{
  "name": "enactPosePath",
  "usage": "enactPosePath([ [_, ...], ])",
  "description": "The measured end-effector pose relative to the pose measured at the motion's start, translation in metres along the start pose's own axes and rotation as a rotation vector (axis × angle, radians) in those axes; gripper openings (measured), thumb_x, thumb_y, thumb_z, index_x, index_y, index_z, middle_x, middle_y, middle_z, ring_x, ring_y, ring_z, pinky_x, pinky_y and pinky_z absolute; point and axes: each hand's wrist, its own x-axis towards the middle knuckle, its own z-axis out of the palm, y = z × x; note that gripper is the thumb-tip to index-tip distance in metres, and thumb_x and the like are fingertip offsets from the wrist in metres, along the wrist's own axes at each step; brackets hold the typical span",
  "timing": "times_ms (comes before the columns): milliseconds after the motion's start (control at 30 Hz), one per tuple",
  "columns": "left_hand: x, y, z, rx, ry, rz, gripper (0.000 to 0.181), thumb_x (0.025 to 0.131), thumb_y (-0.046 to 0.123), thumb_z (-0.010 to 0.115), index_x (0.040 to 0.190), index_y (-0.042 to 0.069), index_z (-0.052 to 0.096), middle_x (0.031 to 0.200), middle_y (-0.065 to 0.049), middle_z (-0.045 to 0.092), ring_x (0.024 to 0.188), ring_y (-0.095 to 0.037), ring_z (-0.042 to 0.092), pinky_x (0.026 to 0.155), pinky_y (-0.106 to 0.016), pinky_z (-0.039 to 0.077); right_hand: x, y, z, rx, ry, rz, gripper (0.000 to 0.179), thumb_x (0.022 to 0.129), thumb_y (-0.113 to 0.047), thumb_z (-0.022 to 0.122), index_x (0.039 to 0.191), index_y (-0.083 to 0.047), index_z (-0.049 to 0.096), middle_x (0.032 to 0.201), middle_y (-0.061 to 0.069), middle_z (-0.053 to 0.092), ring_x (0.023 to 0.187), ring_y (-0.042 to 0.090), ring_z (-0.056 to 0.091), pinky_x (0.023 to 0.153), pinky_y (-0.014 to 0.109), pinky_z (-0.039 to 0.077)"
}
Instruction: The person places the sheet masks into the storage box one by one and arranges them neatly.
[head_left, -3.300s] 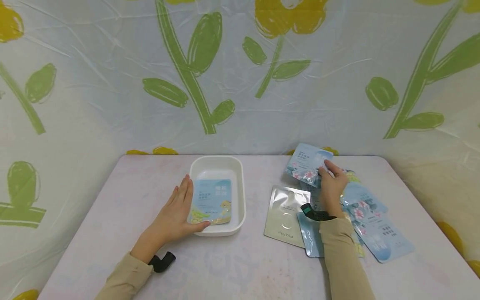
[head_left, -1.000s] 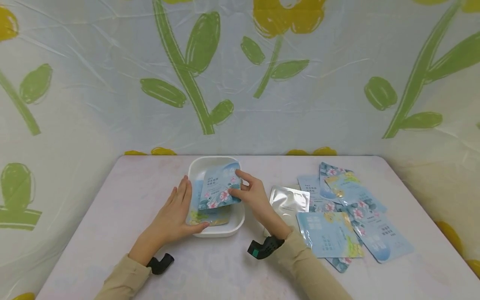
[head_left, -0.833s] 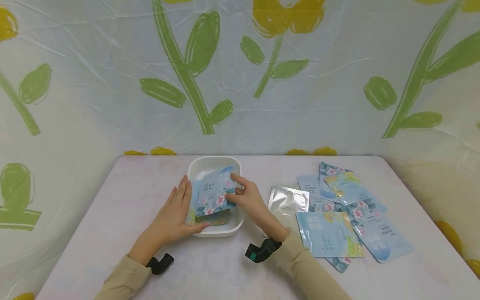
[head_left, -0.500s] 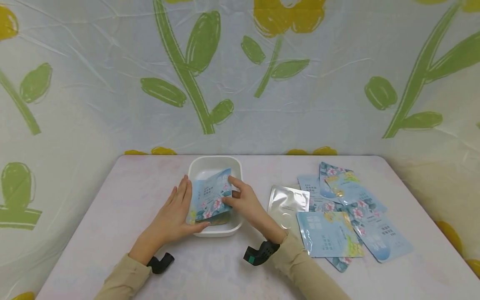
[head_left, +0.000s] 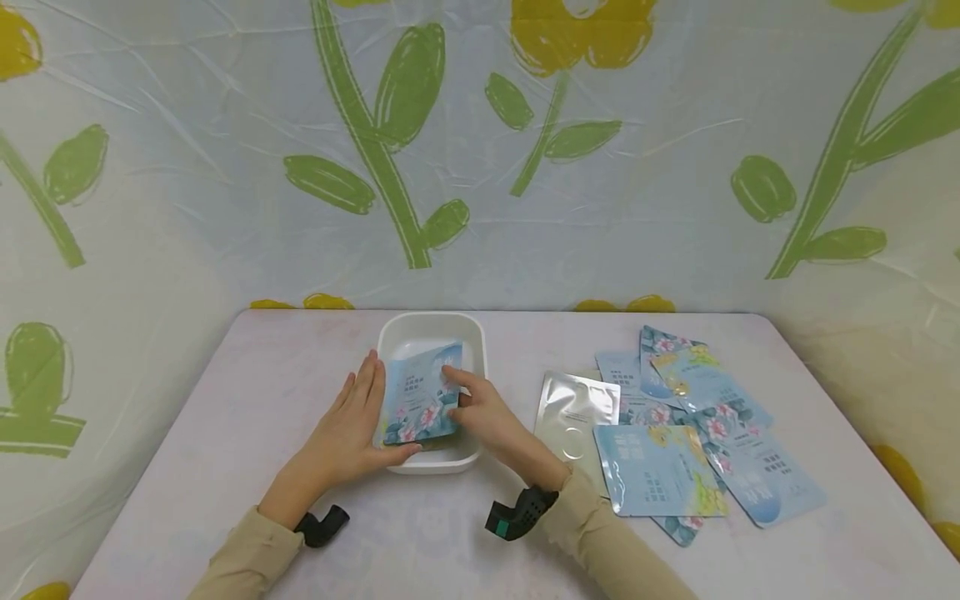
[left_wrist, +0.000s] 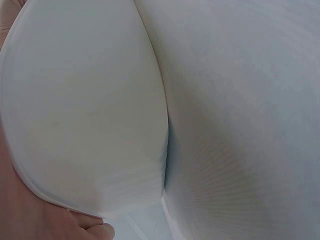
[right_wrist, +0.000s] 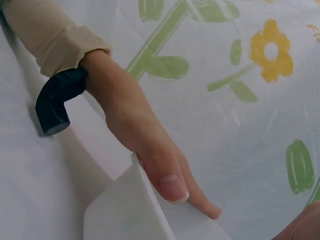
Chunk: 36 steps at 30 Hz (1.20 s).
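In the head view my right hand [head_left: 487, 421] pinches the right edge of a blue face mask packet [head_left: 420, 400] with pink flowers. This packet lies low inside the white tray [head_left: 482, 358], almost covering another blue packet beneath it. My left hand [head_left: 337, 433] rests along the tray's left side, fingers straight and thumb spread along the near rim. In the right wrist view, the left hand [right_wrist: 160, 155] is seen at the tray's corner [right_wrist: 120, 210]. The left wrist view is mostly filled by the tray's pale outer wall [left_wrist: 85, 110].
Right of the tray lies a silver packet [head_left: 573, 417]. Next to it, several blue packets overlap, among them a yellow-flowered packet [head_left: 656, 471] and a pink-flowered packet [head_left: 765, 467]. A flower-printed cloth [head_left: 600, 233] hangs behind the table [head_left: 420, 542].
My right hand has carried the pink-flowered packet from the pile on the right into the tray and lowered it leftward onto the packet there. The left hand has stayed at the tray.
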Motion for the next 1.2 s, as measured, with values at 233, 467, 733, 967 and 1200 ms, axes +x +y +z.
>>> enactPosePath([
  [233,-0.0001,0.0004,-0.0001,0.003,-0.007,-0.003,0.127,0.08,0.072,0.064,0.155,-0.007,-0.001,0.163,-0.022,-0.008,0.151,-0.031,-0.001,0.121,-0.052,0.011,-0.0011,-0.0002,0.0026,0.073,-0.046,0.041,0.075,0.08,0.021,0.038,0.152,0.011,0.021,0.16,0.027,0.014,0.137,0.042,0.037,0.107,0.046,0.04],
  [467,-0.0003,0.0015,-0.001,-0.008,-0.006,-0.004,0.126,0.08,0.071,0.064,0.155,-0.007,0.0,0.163,-0.022,-0.007,0.151,-0.031,-0.001,0.121,-0.052,0.011,0.0008,-0.0038,0.0046,0.047,-0.041,0.079,0.075,0.088,0.016,0.04,0.156,0.006,0.009,0.164,0.022,-0.001,0.15,0.036,0.002,0.12,0.051,0.008],
  [733,-0.0005,0.0021,-0.0009,-0.01,-0.01,-0.005,0.126,0.079,0.07,0.065,0.155,-0.008,0.002,0.163,-0.023,-0.007,0.151,-0.031,-0.001,0.121,-0.052,0.01,0.0009,-0.0047,0.0047,-0.039,0.004,0.165,0.073,0.094,0.0,0.046,0.157,0.002,0.011,0.165,0.018,0.004,0.151,0.033,-0.002,0.121,0.05,0.003],
  [967,-0.001,0.003,-0.0017,-0.013,-0.009,-0.007,0.126,0.08,0.072,0.064,0.155,-0.007,0.002,0.164,-0.022,-0.007,0.152,-0.031,-0.001,0.121,-0.051,0.01,0.0059,-0.0059,0.0042,0.212,0.033,0.209,0.074,0.092,0.003,0.046,0.157,0.002,0.01,0.164,0.02,-0.005,0.15,0.033,-0.011,0.12,0.051,0.0],
  [1200,-0.0015,0.0022,-0.0011,-0.015,-0.015,-0.007,0.125,0.081,0.072,0.063,0.156,-0.007,0.0,0.164,-0.022,-0.008,0.151,-0.032,0.0,0.12,-0.053,0.012,0.0078,-0.0058,0.0027,0.328,0.024,0.251,0.076,0.094,-0.002,0.049,0.158,0.0,0.007,0.165,0.017,-0.008,0.149,0.035,-0.011,0.12,0.055,-0.001],
])
